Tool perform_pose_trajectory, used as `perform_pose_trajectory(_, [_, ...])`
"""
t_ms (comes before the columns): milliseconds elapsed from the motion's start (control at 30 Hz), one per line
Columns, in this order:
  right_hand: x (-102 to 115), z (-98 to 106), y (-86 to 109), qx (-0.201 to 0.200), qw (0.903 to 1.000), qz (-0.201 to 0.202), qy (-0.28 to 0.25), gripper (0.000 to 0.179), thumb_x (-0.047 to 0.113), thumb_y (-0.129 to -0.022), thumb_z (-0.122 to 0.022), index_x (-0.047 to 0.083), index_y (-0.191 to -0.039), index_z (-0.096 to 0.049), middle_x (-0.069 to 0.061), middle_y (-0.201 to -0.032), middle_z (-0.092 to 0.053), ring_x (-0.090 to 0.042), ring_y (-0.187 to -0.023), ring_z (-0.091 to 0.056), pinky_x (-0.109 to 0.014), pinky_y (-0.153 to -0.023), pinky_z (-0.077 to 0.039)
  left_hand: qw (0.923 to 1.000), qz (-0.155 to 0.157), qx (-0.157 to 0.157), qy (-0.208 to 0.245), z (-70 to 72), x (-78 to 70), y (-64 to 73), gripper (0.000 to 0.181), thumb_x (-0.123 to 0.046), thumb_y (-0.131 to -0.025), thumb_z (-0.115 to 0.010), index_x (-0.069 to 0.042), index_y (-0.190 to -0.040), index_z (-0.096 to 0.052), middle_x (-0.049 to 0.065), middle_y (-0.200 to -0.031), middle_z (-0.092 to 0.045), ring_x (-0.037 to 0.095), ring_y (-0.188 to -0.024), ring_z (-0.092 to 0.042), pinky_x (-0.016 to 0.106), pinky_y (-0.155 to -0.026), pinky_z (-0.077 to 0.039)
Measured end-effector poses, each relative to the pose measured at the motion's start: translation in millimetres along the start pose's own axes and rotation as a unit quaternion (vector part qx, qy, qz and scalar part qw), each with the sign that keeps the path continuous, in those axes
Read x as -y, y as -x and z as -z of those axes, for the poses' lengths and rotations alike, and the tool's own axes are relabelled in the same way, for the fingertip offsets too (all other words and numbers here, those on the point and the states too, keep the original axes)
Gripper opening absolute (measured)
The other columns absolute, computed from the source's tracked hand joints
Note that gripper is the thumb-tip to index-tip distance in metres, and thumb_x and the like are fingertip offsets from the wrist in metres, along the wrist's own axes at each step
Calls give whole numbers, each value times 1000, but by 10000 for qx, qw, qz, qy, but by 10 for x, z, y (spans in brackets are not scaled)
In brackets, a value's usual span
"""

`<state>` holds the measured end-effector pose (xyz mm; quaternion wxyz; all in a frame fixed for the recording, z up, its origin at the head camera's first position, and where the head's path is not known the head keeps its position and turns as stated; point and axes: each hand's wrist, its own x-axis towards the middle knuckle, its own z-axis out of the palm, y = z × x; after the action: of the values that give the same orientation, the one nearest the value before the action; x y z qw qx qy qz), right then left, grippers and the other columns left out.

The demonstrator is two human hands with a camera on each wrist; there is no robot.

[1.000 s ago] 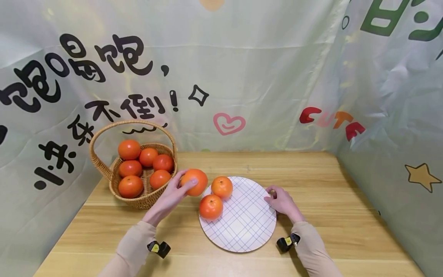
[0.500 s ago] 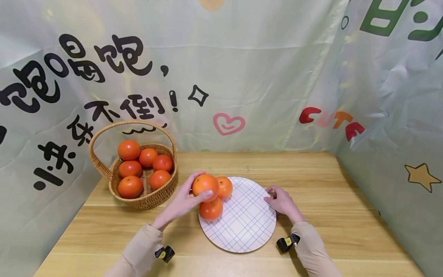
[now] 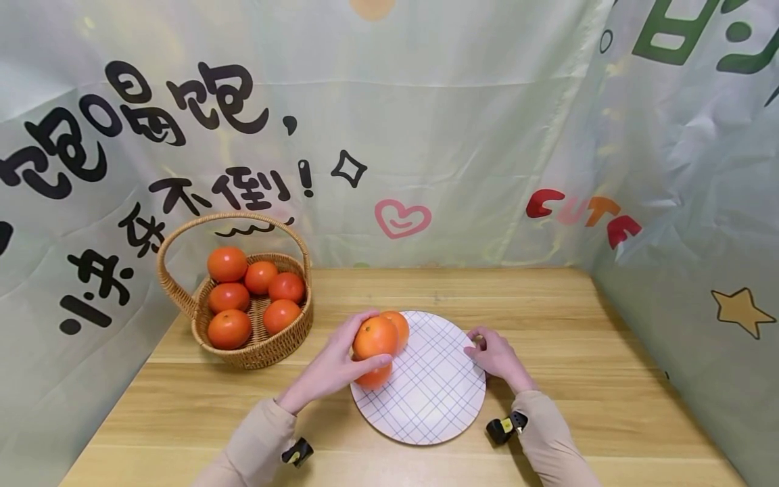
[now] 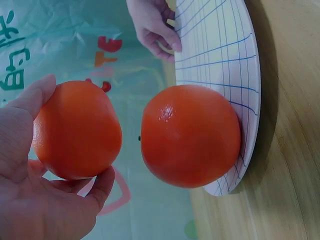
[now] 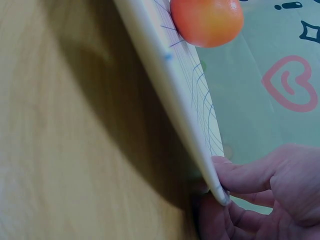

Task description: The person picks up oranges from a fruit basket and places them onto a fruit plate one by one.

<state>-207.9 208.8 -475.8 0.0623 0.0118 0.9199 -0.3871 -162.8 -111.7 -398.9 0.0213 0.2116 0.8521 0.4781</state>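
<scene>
My left hand (image 3: 331, 362) grips a smooth, round orange-red fruit (image 3: 375, 338) between thumb and fingers, over the left side of a round plate (image 3: 435, 385). The plate is white with a blue grid pattern. Two similar fruits lie at its left: one rear fruit (image 3: 402, 327) partly hidden behind the held one, and one front fruit (image 3: 374, 377) partly covered by my thumb. In the left wrist view a gap shows between the held fruit (image 4: 77, 130) and a fruit on the plate (image 4: 192, 135). My right hand (image 3: 496, 353) pinches the plate's right rim (image 5: 200, 155), thumb on top, fingers underneath.
A wicker basket (image 3: 262, 355) with a tall arched handle (image 3: 234, 215) stands at the back left, with several orange-red fruits inside. Everything rests on a wooden table (image 3: 523, 297). Printed fabric (image 3: 475, 149) hangs along the back and sides.
My left hand has carried its fruit rightward and a little nearer to me, from beside the basket to over the fruits on the plate. The right hand and plate have stayed in place.
</scene>
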Motion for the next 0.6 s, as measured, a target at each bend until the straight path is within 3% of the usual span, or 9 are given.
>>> perform_pose_trajectory(233, [3,-4,0,13,10000,-38,-26,26,11,-95,-63,-1,-118,-60,-8,-82,-52,-20,-72,-50,-30,-62,-39,9992,-82,128,-377,-71,-60,-10,76,-39,-85,-80,-22,-149,-43,4,-146,-49,25,-129,-48,51,-100,-47])
perform_pose_trajectory(600, [-5,-7,-6,30,10000,-61,9,27,11,-95,-64,-1,-119,-60,-8,-83,-52,-20,-73,-50,-30,-61,-40,9947,-546,234,-840,-219,-78,-103,74,-37,-84,-81,-24,-147,-45,2,-149,-48,26,-133,-46,51,-100,-48])
